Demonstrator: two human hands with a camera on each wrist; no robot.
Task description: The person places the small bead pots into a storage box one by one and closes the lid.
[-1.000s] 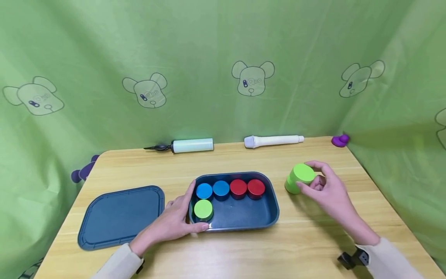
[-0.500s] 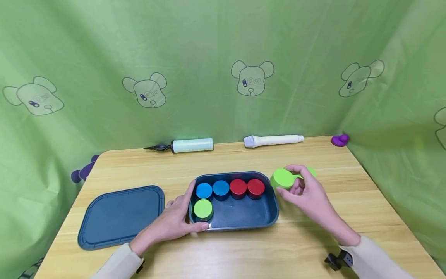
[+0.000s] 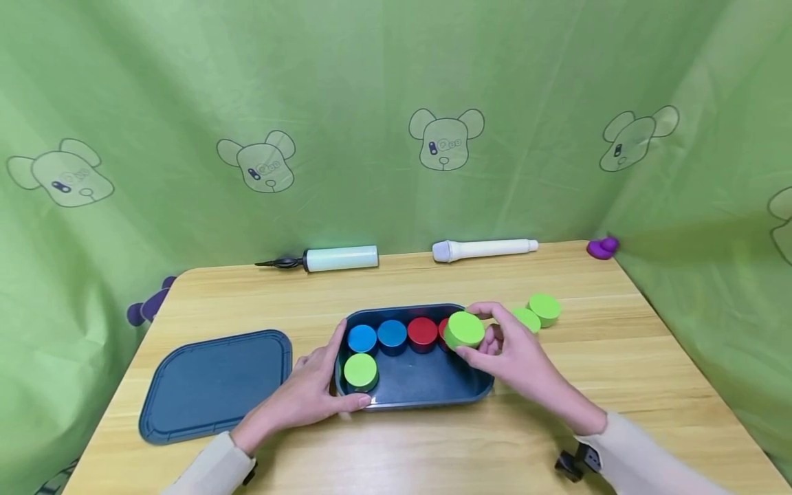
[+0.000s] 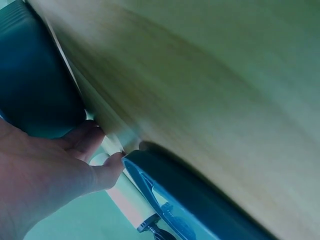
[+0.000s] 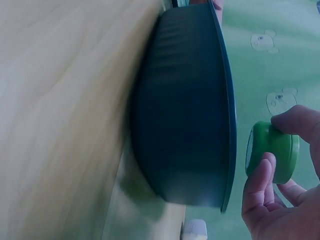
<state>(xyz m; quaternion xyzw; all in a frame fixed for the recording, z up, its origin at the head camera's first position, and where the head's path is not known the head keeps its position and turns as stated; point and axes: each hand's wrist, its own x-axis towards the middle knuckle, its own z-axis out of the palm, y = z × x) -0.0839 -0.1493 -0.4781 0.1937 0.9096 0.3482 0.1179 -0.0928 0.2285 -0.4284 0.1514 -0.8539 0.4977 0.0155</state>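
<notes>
A dark blue rectangular box (image 3: 427, 394) sits on the table, holding two blue cylinders (image 3: 392, 335), two red cylinders (image 3: 423, 333) and one green cylinder (image 3: 361, 370). My left hand (image 3: 309, 388) rests against its left end, fingers and thumb extended along the corners. Over the box's right half, my right hand (image 3: 510, 350) pinches another short green cylinder (image 3: 465, 329) between thumb and fingers, partly covering the right-hand red one. In the right wrist view this cylinder (image 5: 272, 152) is above the rim, tilted, with a pale end face. Two more green cylinders (image 3: 544, 309) stand beyond my right hand.
Left of the box lies a flat dark blue lid (image 3: 216, 385). Along the table's back edge are a hand pump (image 3: 342, 258), a white microphone-shaped object (image 3: 485, 250) and a small purple object (image 3: 603, 247). A green curtain (image 3: 346, 103) hangs behind the table.
My right hand has lifted one green cylinder away from the others at right and carried it left, over the box. The left hand and the box have stayed in place.
</notes>
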